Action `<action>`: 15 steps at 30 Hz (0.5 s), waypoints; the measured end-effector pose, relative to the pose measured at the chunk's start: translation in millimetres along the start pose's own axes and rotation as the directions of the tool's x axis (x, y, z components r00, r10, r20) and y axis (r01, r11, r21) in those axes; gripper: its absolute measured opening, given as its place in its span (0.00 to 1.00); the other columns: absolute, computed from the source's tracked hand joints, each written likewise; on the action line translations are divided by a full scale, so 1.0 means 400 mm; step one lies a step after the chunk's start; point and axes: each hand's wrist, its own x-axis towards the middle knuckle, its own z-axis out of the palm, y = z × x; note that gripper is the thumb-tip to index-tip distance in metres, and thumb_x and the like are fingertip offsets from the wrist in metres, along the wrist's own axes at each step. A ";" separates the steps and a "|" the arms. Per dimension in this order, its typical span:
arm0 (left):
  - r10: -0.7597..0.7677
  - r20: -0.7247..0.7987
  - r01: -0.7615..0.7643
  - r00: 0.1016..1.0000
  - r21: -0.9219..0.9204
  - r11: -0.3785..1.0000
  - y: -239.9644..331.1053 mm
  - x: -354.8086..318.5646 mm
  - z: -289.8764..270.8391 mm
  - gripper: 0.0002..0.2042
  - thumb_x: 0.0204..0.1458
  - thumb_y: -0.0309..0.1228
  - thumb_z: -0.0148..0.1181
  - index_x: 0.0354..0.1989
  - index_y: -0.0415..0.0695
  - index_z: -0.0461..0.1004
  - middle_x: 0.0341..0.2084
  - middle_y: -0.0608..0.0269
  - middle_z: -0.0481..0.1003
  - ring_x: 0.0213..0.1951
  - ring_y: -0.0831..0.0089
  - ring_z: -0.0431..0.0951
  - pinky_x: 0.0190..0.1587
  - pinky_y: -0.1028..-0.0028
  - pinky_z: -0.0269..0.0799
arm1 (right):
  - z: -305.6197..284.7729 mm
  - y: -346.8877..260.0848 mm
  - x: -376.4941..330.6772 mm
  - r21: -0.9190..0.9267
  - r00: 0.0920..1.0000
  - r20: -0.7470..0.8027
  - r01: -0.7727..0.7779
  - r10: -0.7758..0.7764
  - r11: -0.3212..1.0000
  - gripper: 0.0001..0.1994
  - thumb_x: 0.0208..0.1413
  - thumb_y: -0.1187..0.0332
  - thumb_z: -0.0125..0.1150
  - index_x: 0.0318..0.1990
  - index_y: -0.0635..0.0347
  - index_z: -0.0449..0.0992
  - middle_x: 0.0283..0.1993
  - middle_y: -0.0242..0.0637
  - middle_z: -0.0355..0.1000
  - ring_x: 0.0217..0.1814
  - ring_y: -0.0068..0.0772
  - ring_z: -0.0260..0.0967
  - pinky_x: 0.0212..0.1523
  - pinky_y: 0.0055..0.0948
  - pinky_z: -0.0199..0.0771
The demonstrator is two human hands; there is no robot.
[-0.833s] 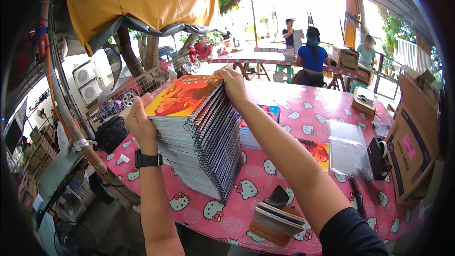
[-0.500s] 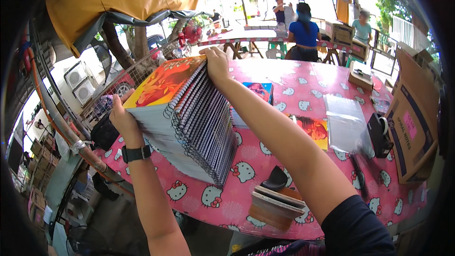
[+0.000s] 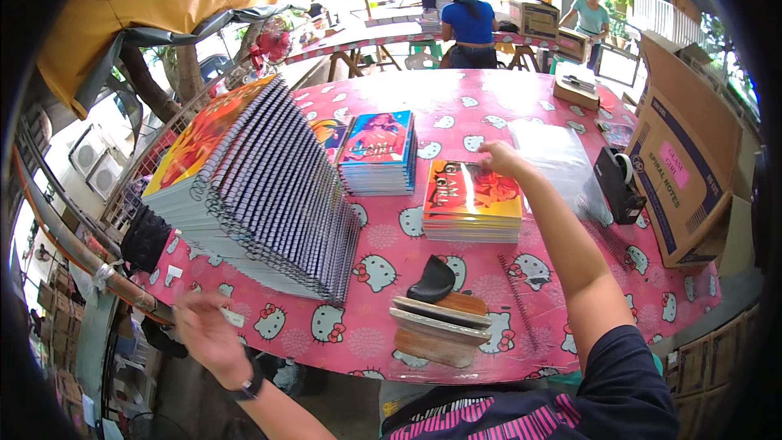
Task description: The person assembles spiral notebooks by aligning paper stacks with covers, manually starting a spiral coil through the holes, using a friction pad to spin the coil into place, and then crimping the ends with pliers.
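A tall stack of spiral notebooks with orange and yellow covers stands on the left of the table, wire bindings facing right. Below its near side, close to the table edge, my left hand is slightly blurred, apart from the stack, its fingers loosely spread and empty. My right hand is stretched out at the far right corner of a lower pile of orange-covered notebooks; its fingers are extended, and whether they touch the pile is unclear. Between these stacks sits a pile of blue-covered notebooks.
Wooden blocks and a black curved piece lie at the near edge. Clear plastic sheets, a black tape dispenser and an open cardboard box are on the right. People work at a far table.
Both hands have left the tall notebook stack, which now stands without support. My right hand moved right to the low orange pile; my left dropped toward the near edge. The view shifted.
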 end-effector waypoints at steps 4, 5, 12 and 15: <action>-0.221 0.213 0.236 0.952 -0.049 0.970 -0.100 -0.118 0.217 0.15 0.51 0.36 0.61 0.38 0.36 0.71 0.31 0.46 0.76 0.33 0.62 0.78 0.44 0.66 0.71 | 0.013 0.177 -0.055 0.184 0.917 0.225 -0.372 0.329 0.910 0.18 0.44 0.63 0.66 0.45 0.53 0.77 0.49 0.44 0.73 0.55 0.43 0.68 0.55 0.40 0.66; -0.314 0.224 0.344 0.923 -0.111 0.932 -0.098 -0.134 0.255 0.15 0.49 0.34 0.64 0.39 0.37 0.72 0.33 0.46 0.76 0.35 0.63 0.78 0.45 0.66 0.71 | 0.023 0.129 -0.046 0.079 0.912 0.179 -0.388 0.369 0.918 0.18 0.44 0.63 0.67 0.45 0.53 0.77 0.48 0.42 0.73 0.55 0.42 0.67 0.56 0.41 0.65; -0.304 0.055 0.284 0.951 0.234 0.930 -0.129 -0.128 0.366 0.32 0.43 0.32 0.68 0.58 0.42 0.62 0.56 0.53 0.66 0.56 0.67 0.67 0.53 0.66 0.64 | -0.177 -0.143 -0.125 0.092 0.933 -0.355 -0.028 0.059 0.995 0.16 0.37 0.73 0.69 0.38 0.55 0.75 0.38 0.37 0.72 0.50 0.39 0.67 0.49 0.41 0.66; -0.051 -0.127 0.101 0.991 0.420 0.902 -0.159 -0.088 0.420 0.31 0.42 0.28 0.68 0.57 0.40 0.62 0.56 0.52 0.66 0.54 0.68 0.68 0.53 0.68 0.64 | -0.286 -0.383 -0.278 0.241 0.923 -0.334 0.281 -0.192 0.929 0.16 0.37 0.78 0.68 0.37 0.60 0.75 0.33 0.38 0.71 0.42 0.39 0.68 0.42 0.33 0.69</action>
